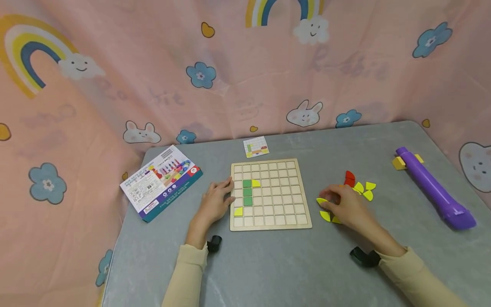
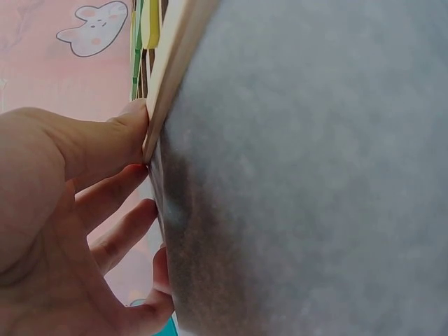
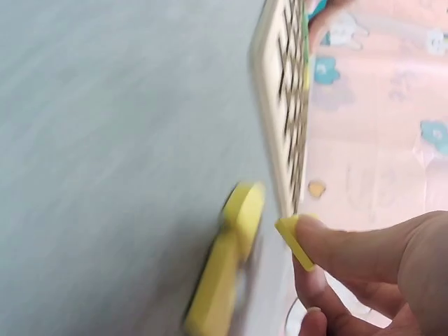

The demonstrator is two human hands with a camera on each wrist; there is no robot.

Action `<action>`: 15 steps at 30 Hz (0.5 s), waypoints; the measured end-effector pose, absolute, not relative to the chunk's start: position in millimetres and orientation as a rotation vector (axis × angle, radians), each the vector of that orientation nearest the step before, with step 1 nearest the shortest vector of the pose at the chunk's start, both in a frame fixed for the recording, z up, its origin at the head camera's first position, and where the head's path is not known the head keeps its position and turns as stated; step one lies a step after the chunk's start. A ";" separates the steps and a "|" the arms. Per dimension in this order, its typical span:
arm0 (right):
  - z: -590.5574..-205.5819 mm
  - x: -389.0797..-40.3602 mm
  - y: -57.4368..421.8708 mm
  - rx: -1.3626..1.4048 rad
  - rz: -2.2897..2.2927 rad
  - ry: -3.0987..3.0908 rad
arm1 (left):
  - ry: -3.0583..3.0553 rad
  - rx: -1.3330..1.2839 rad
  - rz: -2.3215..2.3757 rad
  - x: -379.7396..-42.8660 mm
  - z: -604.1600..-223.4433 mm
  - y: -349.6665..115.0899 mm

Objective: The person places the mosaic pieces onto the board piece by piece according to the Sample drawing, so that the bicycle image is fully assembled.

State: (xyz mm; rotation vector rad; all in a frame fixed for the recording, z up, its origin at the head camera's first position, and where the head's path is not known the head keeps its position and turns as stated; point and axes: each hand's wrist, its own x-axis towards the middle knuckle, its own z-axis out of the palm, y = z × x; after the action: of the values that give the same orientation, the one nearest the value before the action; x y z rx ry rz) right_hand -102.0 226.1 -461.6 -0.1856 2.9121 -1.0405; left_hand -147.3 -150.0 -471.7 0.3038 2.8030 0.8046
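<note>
A wooden grid board lies on the grey table. Several green square tiles sit in its cells, along with a yellow tile beside the top one and another yellow tile lower left. My left hand rests at the board's left edge, its thumb and fingertips touching the rim. Right of the board, my right hand pinches a yellow quarter-round tile between thumb and finger. Loose yellow tiles lie below that hand, with more beyond it near red tiles.
Behind the board lies a small pattern card. A printed box stands at the left. On the right, a purple tube rests across a yellow block. A pink patterned cloth hangs behind the table.
</note>
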 end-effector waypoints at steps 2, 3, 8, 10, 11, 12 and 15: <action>-459.6 -104.8 216.4 -0.248 -1.076 2.924 | 2.803 0.301 0.804 -147.2 -471.6 -149.9; -458.8 -106.3 211.3 -0.289 -1.098 2.927 | 2.802 0.301 0.803 -147.1 -471.4 -149.8; -458.3 -114.2 182.3 -0.431 -1.185 2.912 | 2.798 0.300 0.805 -147.3 -470.9 -150.0; -459.2 -117.6 169.5 -0.452 -1.206 2.885 | 2.796 0.298 0.802 -147.6 -470.8 -149.9; -459.5 -119.1 162.7 -0.457 -1.212 2.870 | 2.797 0.296 0.801 -147.8 -470.8 -149.9; -459.6 -120.4 155.8 -0.462 -1.218 2.856 | 2.798 0.293 0.798 -147.8 -470.9 -150.0; -459.6 -122.8 134.9 -0.474 -1.215 2.827 | 2.800 0.291 0.796 -148.0 -470.8 -150.1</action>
State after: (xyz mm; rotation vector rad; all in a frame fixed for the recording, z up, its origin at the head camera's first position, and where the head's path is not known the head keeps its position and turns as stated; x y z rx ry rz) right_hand -122.8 134.9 -459.6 -0.4738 2.8268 -1.2152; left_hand -148.0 -150.1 -470.8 0.2914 2.8003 0.7957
